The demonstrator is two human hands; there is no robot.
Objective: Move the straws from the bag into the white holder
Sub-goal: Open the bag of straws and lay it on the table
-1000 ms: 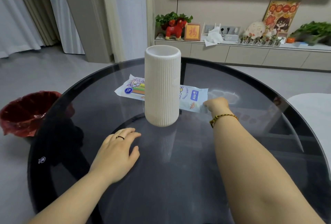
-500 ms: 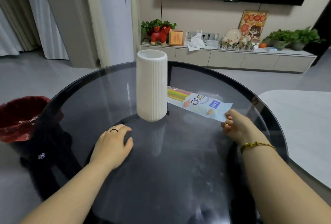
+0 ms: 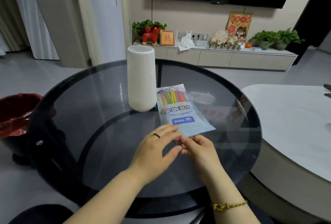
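A tall white ribbed holder (image 3: pixel 141 80) stands upright on the round dark glass table (image 3: pixel 89 116). Just right of it lies the pale blue bag (image 3: pixel 180 114), with several coloured straws (image 3: pixel 172 97) showing at its far end. Both hands meet at the bag's near end. My right hand (image 3: pixel 200 150) pinches the near edge of the bag with curled fingers. My left hand (image 3: pixel 157 148), wearing a ring, reaches in from the left, its straight fingers lying on the bag's near left corner.
A bin with a red liner (image 3: pixel 16 114) stands on the floor at the left. A pale rounded table (image 3: pixel 293 127) sits close at the right. A low cabinet (image 3: pixel 223 57) with plants and ornaments lines the far wall under a television.
My right hand has pulled the bag from behind the holder to in front of me, turning it lengthwise. My left hand has left the table top and come onto the bag's near end.
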